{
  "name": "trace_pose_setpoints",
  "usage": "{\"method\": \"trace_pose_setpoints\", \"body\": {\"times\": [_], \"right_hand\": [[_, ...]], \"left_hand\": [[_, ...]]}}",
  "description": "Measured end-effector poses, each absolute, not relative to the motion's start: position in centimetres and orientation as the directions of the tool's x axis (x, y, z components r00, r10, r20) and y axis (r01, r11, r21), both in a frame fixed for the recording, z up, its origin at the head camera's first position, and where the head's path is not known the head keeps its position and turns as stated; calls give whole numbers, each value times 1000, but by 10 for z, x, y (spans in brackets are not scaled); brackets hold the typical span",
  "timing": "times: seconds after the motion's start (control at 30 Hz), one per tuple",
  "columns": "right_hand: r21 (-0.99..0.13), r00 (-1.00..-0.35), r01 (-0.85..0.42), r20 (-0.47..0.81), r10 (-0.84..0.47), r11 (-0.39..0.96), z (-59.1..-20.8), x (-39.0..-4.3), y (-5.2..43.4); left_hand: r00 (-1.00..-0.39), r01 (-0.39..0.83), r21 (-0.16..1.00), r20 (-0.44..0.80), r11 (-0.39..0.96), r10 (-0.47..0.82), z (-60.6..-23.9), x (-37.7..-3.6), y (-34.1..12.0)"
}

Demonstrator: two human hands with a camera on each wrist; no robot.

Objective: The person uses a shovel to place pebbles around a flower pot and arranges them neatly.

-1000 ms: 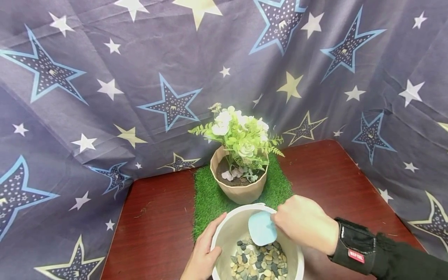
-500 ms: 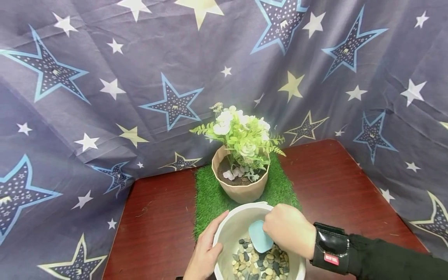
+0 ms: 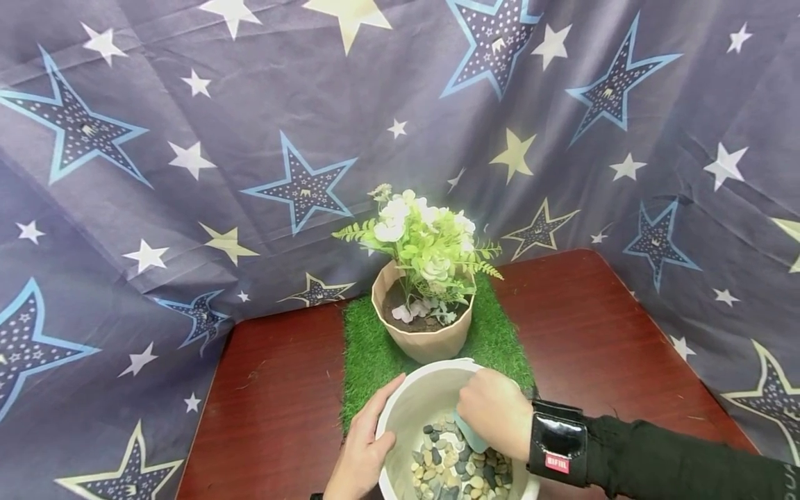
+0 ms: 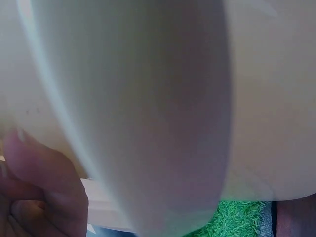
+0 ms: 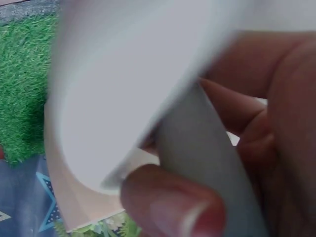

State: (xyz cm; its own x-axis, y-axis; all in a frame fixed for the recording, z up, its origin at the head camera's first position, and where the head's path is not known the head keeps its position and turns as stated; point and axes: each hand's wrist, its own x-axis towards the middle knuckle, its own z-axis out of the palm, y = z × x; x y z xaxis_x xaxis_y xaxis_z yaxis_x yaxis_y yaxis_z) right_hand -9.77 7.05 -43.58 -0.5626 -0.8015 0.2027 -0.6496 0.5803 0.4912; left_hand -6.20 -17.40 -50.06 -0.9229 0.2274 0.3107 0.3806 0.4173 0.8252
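Pebbles [image 3: 459,472] lie in the bottom of a white bucket [image 3: 409,410] at the near edge of the surface [image 3: 281,389], and the light blue scoop [image 3: 470,437] now has its blade down among them. A second ago the scoop hung clear above the stones with its whole blade showing; half a second ago it had tipped lower; now only a sliver of blue shows below the right hand [image 3: 494,417], which has sunk inside the bucket's rim. The right grip is clenched around the scoop's handle, and the right wrist view, though badly blurred, seems to show thumb and fingers [image 5: 173,207] wrapped on a grey-blue handle. I judge that the scoop is starting to dig into the stones, though none are lifted yet.

The left hand [image 3: 365,451] has barely shifted: it holds the bucket's left wall, thumb hooked over the rim and fingers against the outside, steadying it.

Beyond the bucket, just behind it, a tan faceted pot [image 3: 425,340] of artificial white flowers and greenery [image 3: 425,243] stands on a square of fake grass [image 3: 369,354], unchanged. A star-printed cloth [image 3: 187,173] hangs behind and to both sides of the dark red surface.
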Motion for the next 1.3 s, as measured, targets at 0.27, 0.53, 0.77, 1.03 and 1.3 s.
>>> {"method": "trace_pose_setpoints", "body": {"times": [0.27,0.53,0.77,1.03,1.3], "right_hand": [[577,-585,-596,164,-795,558,-436,-97,44],[602,-621,-605,52,-782,521,-450,-98,33],[547,-650,-598,96,-753,586,-457,-103,33],[462,-677,-630,65,-733,624,-459,-107,36],[441,-642,-685,10,-767,579,-463,-109,37]], "left_hand": [[-918,392,809,315,438,241,-501,-62,-174],[-913,405,791,324,458,249,-503,-62,-175],[-911,411,783,334,467,242,-502,-63,-176],[-914,402,801,325,443,242,-502,-63,-176],[-905,421,804,345,419,247,-502,-62,-177]]}}
